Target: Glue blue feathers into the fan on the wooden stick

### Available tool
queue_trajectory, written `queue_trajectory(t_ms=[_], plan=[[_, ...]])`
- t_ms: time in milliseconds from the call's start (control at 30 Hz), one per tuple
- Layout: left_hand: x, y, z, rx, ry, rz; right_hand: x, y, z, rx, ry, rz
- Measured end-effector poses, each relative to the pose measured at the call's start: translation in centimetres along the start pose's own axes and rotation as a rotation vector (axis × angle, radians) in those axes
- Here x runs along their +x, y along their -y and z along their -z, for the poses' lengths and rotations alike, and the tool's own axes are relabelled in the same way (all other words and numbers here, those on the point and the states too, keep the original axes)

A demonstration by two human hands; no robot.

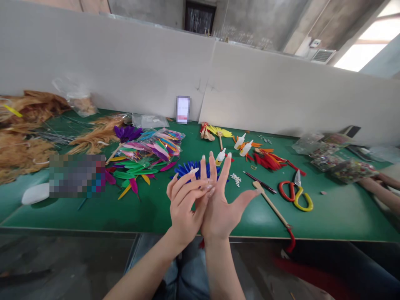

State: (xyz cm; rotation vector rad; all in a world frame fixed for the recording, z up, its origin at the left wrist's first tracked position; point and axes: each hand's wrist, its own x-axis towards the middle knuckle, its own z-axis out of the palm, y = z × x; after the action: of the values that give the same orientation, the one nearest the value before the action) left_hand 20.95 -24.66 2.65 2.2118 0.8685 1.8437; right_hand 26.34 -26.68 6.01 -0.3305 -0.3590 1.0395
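In the head view my right hand (222, 208) is held up over the front of the table, palm toward me, its fingers spread and the thumb stretched out to the right. My left hand (186, 206) rests against it with thumb and fingertips pressed together at the base of the right fingers. Whatever may be in that pinch is hidden or too small to make out. Just behind the hands lie blue feathers (184, 168), partly covered by the fingers. A small glue bottle (220, 157) stands behind the right fingertips. Beside the right thumb lies a wooden stick (271, 202) with a red cord.
Scissors (295, 193), dark tweezers (261, 183) and white beads (236, 179) lie to the right. Red feathers (268, 159) sit behind. Coloured feathers (137, 171), bagged feathers (156, 146) and brown fibre (28, 141) are left. Another person's arm (381, 189) reaches in at the right edge.
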Motion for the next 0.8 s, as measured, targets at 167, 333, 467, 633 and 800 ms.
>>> queue_trajectory(t_ms=[167,333,467,633,800], plan=[[0.4,1.1,0.0,-0.202,0.061,0.218,-0.1,0.0,-0.2,-0.065,-0.03,-0.006],[0.6,1.2,0.3,-0.528,0.227,0.641,-0.5,0.2,-0.7,-0.118,0.011,0.014],[0.5,0.1,0.9,-0.926,0.339,1.039,-0.5,0.2,-1.0,-0.125,0.04,0.002],[0.5,-1.2,1.5,-1.263,0.477,1.191,-0.2,0.4,-1.5,-0.071,0.037,0.053],[0.7,-1.4,1.1,-1.192,0.363,1.183,-0.4,-0.1,-1.6,-0.03,0.053,0.04]])
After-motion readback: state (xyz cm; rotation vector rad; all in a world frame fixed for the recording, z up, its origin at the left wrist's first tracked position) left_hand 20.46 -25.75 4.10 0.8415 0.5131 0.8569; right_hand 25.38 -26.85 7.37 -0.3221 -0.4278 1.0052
